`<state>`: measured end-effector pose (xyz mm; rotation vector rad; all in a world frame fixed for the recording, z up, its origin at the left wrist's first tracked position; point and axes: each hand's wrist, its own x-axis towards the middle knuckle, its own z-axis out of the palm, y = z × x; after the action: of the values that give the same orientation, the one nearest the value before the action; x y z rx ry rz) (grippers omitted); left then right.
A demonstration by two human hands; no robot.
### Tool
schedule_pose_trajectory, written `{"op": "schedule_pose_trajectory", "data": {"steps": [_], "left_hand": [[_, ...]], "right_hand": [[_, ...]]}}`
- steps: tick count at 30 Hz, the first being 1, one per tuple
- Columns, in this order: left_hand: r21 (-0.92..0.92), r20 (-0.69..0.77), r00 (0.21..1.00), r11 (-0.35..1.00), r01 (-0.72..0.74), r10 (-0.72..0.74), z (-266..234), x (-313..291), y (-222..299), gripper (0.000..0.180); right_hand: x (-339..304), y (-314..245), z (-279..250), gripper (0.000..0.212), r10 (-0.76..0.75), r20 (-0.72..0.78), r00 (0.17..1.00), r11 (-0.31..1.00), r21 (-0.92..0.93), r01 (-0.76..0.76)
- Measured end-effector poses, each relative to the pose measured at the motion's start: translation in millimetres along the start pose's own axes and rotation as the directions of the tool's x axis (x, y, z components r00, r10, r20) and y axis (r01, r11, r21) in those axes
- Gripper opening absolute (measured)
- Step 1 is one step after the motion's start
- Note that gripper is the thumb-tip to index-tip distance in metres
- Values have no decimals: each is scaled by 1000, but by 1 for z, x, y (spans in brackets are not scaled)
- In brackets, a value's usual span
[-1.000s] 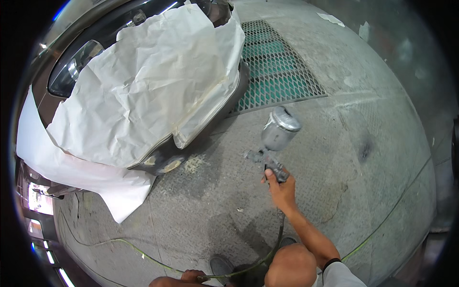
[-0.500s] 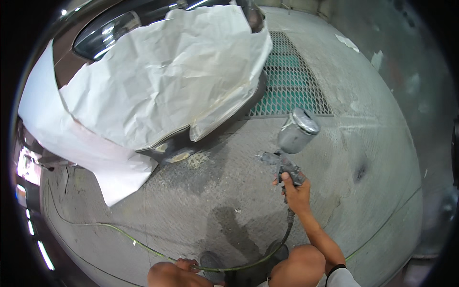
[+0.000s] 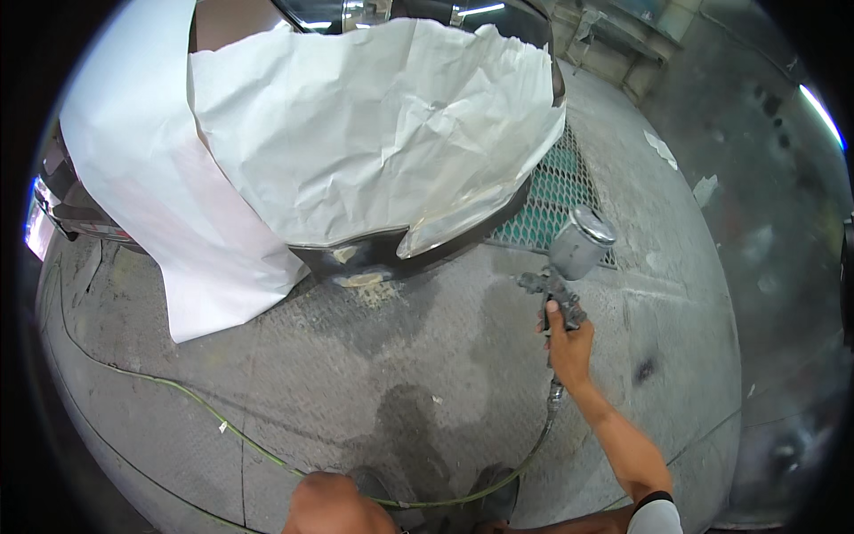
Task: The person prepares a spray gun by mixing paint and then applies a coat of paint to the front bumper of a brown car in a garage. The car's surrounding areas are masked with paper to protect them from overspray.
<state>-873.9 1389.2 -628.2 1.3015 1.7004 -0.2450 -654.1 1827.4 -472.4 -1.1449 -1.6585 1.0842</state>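
My right hand [image 3: 569,351] is wrapped round the handle of a spray gun [image 3: 559,298], held upright to the right of the car. A silver paint cup [image 3: 583,245] sits on top of the gun. The nozzle points left, with a stretch of floor between it and the bumper. White masking paper [image 3: 356,133] covers most of the car's corner. Below its edge shows the dark bumper [image 3: 382,258], with pale, yellowish patches [image 3: 363,279] on it. My left hand is out of sight.
A green air hose [image 3: 213,411] runs from the gun past my feet and across the floor to the left. A metal floor grate [image 3: 543,209] lies beyond the bumper. At right stands a grey, stained wall [image 3: 783,222]. My knee [image 3: 329,503] is at the bottom.
The view has shifted, so the masked car sits further right and the grate is more hidden. My right hand still grips the spray gun. My left hand, by my knee before, has left view.
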Motion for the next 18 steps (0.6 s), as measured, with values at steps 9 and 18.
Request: {"op": "schedule_pose_trajectory", "data": {"steps": [9,18], "left_hand": [[8,-2,1000,1000,14,-14,5,-3,-16,47],[-67,-131,990,996,-66,56,-59,5,-20,49]], "right_hand": [[-36,0,3,35,135,120,984,988,54,-143],[9,29,-15,33,33,-138,990,994,112,-17]]}}
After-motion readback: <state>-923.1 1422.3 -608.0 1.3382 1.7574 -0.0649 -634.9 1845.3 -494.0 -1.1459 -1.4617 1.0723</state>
